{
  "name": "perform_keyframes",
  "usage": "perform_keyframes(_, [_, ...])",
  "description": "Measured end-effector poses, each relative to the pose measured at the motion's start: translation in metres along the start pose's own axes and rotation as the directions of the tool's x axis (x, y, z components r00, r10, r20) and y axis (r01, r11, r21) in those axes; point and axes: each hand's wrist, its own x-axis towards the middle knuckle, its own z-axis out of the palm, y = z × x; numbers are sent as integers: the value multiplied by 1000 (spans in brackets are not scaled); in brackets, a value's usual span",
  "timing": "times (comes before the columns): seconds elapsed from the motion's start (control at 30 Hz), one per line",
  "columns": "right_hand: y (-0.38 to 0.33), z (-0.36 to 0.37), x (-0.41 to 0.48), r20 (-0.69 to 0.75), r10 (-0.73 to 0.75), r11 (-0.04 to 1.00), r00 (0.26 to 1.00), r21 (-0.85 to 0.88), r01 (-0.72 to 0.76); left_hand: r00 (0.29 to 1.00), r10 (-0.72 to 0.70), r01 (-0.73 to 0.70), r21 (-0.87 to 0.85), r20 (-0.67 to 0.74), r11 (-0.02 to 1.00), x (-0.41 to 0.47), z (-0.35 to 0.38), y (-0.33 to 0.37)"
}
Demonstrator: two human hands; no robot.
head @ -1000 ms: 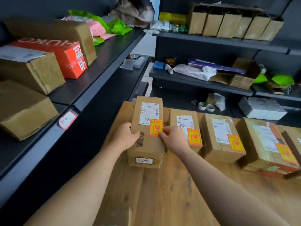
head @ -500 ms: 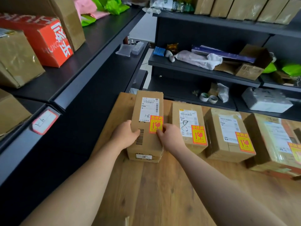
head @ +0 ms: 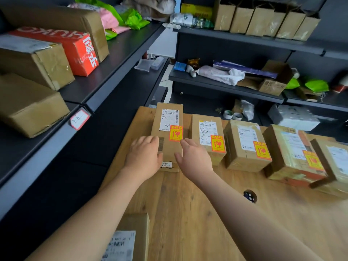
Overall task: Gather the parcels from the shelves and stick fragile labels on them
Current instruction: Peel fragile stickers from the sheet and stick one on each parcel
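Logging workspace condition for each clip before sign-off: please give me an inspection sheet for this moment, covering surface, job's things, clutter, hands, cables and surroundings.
Surface: wooden table, with a round hole in it.
Job's things: leftmost parcel and the three to its right each bear a fragile label; the fifth parcel at the right edge and the near parcel show none in view.
Clutter: tape rolls and white wrapping on the back shelves.
Hands: left hand rests on the leftmost parcel; right hand is open at its right side.
Cables: nothing seen.
Surroundings: dark shelves holding boxes, a red box and paper bags.
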Motion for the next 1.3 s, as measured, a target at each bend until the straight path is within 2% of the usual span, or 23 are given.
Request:
perform_keyframes(0.13, [-10,-14,-43,-45,-78,997,996,17,79,999,-22,23,10,-25,1000,-55,-15,10])
perform_keyframes(0.3, [-20,-19,-97,14,-172,983,985,61,170,994,-106,106,61,5,993,-125,-21,19])
perform_keyframes(0.47, [-31,-6,-159,109,-255,963,961,115,243,953,-286,276,103,99,956,-200,-18,15])
perform_keyframes(0.6, [-44,9,-203,228,-255,962,940,159,223,892,-416,397,135,176,908,-254,-15,7])
perform_keyframes(0.73, [-57,24,-229,348,-220,973,911,139,182,795,-538,564,-13,282,826,-287,-4,-2])
perform_keyframes(0.83, [-66,31,-240,448,-168,966,878,253,56,748,-582,655,-216,318,724,-296,1,-6])
perform_keyframes(0.9, [-66,32,-248,468,-101,921,878,378,-96,766,-569,639,-268,298,721,-297,2,-4])
perform_keyframes(0.97, [-60,28,-255,446,-49,896,894,415,-157,796,-539,603,-283,277,746,-297,5,3])
perform_keyframes(1.13, [-20,5,-276,367,91,875,926,414,-250,847,-472,523,-224,245,822,-290,17,42])
perform_keyframes(1.3, [35,-24,-304,297,220,874,929,363,-323,911,-346,404,-310,224,861,-283,31,102])
